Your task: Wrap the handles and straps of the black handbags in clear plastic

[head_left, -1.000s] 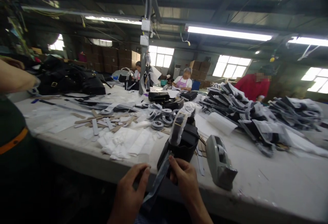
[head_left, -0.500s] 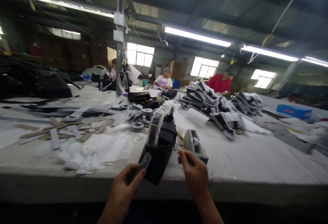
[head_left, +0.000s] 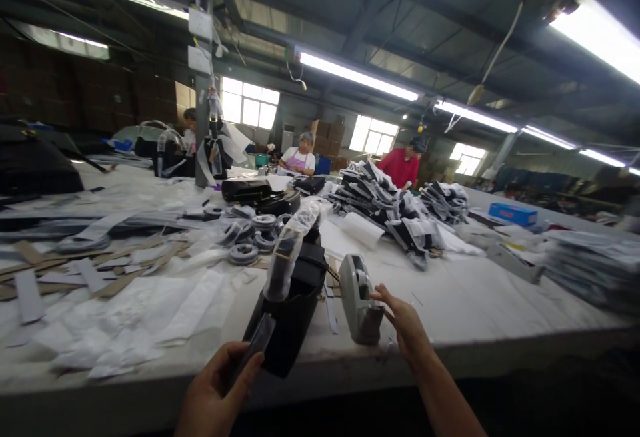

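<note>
A black handbag (head_left: 287,330) stands at the front of the table, its handle (head_left: 283,260) wrapped in clear plastic. My left hand (head_left: 223,380) pinches a plastic-covered strap (head_left: 261,335) between thumb and fingers, at the bag's left side. To the right of the bag is a grey tape dispenser (head_left: 353,297). My right hand (head_left: 403,320) reaches to the dispenser's front end, fingers stretched out and apart, the tips at or against it. Whether a bit of tape is at those fingertips is too small to tell.
Rolls of grey-white strip (head_left: 243,253) lie beyond the bag. Cardboard strips (head_left: 135,277) and crumpled white sheets (head_left: 120,330) cover the left side. A heap of wrapped black pieces (head_left: 375,200) is farther back. A metal post (head_left: 204,110) rises from the table. Two co-workers sit or stand opposite.
My right hand has moved from beside the bag to the tape dispenser, and its fingers have spread. My left hand keeps its grip on the strap. The view has swung right.
</note>
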`<action>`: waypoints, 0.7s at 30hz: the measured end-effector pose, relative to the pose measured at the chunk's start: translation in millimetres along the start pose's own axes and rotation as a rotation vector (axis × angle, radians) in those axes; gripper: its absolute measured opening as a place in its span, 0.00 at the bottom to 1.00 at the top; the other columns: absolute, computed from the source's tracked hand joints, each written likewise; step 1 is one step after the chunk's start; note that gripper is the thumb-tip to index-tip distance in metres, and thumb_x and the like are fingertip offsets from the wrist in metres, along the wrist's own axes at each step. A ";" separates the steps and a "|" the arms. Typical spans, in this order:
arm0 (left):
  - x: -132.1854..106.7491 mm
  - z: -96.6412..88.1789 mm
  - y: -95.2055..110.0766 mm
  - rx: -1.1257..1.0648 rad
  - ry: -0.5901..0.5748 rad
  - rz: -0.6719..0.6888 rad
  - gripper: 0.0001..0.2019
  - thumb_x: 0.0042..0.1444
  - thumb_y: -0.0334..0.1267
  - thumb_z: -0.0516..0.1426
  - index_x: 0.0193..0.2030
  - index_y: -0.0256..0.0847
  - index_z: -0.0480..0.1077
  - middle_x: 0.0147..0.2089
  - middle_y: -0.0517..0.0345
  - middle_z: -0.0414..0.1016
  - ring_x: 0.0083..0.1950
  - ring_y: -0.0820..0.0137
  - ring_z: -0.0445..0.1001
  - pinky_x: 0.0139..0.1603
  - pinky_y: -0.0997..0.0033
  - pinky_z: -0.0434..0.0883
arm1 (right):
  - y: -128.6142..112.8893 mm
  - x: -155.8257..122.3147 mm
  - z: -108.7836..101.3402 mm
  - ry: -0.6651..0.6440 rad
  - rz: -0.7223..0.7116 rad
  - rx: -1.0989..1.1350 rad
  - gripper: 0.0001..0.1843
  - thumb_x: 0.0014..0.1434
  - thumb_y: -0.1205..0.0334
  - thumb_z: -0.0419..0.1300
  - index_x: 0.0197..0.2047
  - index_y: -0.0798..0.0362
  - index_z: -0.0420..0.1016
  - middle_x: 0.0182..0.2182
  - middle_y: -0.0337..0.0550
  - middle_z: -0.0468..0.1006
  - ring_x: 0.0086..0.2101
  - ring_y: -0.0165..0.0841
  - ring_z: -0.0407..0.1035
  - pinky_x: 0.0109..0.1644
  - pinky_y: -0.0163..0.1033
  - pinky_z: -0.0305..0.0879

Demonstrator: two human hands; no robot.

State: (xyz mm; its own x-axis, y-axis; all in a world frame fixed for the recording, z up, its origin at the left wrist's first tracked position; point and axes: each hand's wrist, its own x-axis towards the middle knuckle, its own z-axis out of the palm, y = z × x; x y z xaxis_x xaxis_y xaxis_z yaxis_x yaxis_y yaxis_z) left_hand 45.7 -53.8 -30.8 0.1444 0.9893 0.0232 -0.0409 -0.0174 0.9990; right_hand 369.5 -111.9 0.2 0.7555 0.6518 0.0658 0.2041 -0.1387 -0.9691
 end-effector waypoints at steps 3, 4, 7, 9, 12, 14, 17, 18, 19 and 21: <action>0.5 -1.4 -2.3 -0.021 -0.019 -0.021 0.21 0.43 0.57 0.66 0.34 0.42 0.75 0.25 0.62 0.75 0.27 0.70 0.70 0.25 0.78 0.66 | -9.2 -10.8 -1.6 0.025 -0.005 0.054 0.27 0.49 0.39 0.64 0.36 0.56 0.85 0.49 0.56 0.80 0.58 0.50 0.65 0.58 0.50 0.62; 0.8 -1.9 -2.6 -0.016 -0.024 -0.015 0.20 0.43 0.57 0.66 0.34 0.42 0.75 0.26 0.62 0.75 0.27 0.70 0.70 0.26 0.78 0.66 | -12.8 -15.6 -2.8 0.034 -0.012 0.067 0.26 0.48 0.40 0.65 0.37 0.56 0.85 0.50 0.55 0.79 0.58 0.50 0.65 0.60 0.50 0.60; 1.6 -3.3 -2.7 0.004 -0.045 0.006 0.19 0.43 0.56 0.67 0.33 0.43 0.76 0.26 0.62 0.75 0.27 0.70 0.70 0.27 0.78 0.66 | -23.2 -32.1 -6.0 0.045 -0.013 0.125 0.25 0.47 0.41 0.67 0.37 0.53 0.85 0.54 0.52 0.77 0.59 0.48 0.63 0.62 0.48 0.58; 1.9 -4.0 -2.9 0.010 -0.054 -0.004 0.19 0.43 0.56 0.67 0.34 0.43 0.76 0.27 0.63 0.75 0.28 0.70 0.70 0.28 0.78 0.66 | -25.3 -42.6 -6.7 0.028 0.041 0.189 0.25 0.46 0.41 0.69 0.39 0.53 0.84 0.53 0.51 0.78 0.58 0.47 0.65 0.59 0.46 0.62; 1.7 -4.3 -4.1 0.003 -0.062 -0.030 0.18 0.44 0.55 0.66 0.34 0.43 0.75 0.26 0.63 0.75 0.29 0.70 0.71 0.28 0.78 0.66 | -13.1 -53.0 -4.4 0.010 0.151 0.309 0.27 0.42 0.43 0.72 0.40 0.53 0.84 0.47 0.49 0.82 0.50 0.42 0.72 0.48 0.39 0.69; 1.4 -4.1 -4.8 -0.005 -0.070 -0.040 0.18 0.44 0.55 0.67 0.34 0.43 0.75 0.24 0.64 0.73 0.28 0.70 0.70 0.26 0.79 0.65 | 4.1 -55.1 -1.4 0.036 0.231 0.382 0.27 0.38 0.45 0.75 0.38 0.53 0.84 0.40 0.47 0.84 0.42 0.38 0.76 0.41 0.35 0.71; 1.3 -3.4 -5.6 -0.031 -0.074 -0.051 0.18 0.45 0.55 0.67 0.34 0.43 0.74 0.26 0.63 0.75 0.28 0.70 0.71 0.24 0.79 0.64 | 30.7 -54.9 3.0 0.102 0.326 0.408 0.28 0.29 0.47 0.78 0.33 0.53 0.83 0.31 0.44 0.84 0.31 0.32 0.76 0.31 0.31 0.69; 1.6 -3.2 -6.0 -0.043 -0.074 -0.055 0.18 0.45 0.55 0.66 0.35 0.43 0.74 0.27 0.62 0.76 0.29 0.70 0.71 0.25 0.79 0.65 | 36.8 -55.5 4.3 0.118 0.333 0.397 0.29 0.27 0.47 0.78 0.32 0.54 0.83 0.29 0.44 0.84 0.29 0.32 0.75 0.29 0.30 0.68; 1.9 -3.0 -6.5 -0.055 -0.075 -0.059 0.18 0.45 0.54 0.67 0.35 0.43 0.74 0.28 0.62 0.76 0.29 0.70 0.72 0.26 0.79 0.66 | 40.4 -57.2 5.8 0.126 0.332 0.387 0.29 0.26 0.46 0.79 0.32 0.55 0.83 0.28 0.44 0.84 0.28 0.31 0.74 0.28 0.30 0.67; 2.6 -3.1 -7.8 -0.071 -0.074 -0.065 0.18 0.45 0.54 0.67 0.37 0.43 0.75 0.28 0.62 0.77 0.29 0.70 0.72 0.29 0.78 0.68 | 38.9 -64.6 10.2 0.105 0.298 0.352 0.29 0.30 0.46 0.78 0.33 0.55 0.83 0.28 0.45 0.84 0.29 0.31 0.74 0.29 0.29 0.66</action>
State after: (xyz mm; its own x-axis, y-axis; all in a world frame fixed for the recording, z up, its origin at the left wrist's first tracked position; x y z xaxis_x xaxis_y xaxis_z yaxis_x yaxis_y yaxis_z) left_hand 43.3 -50.6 -38.6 0.2217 0.9744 -0.0365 -0.0987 0.0597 0.9933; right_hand 322.3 -151.8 -44.1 0.8117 0.5406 -0.2209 -0.2409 -0.0347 -0.9699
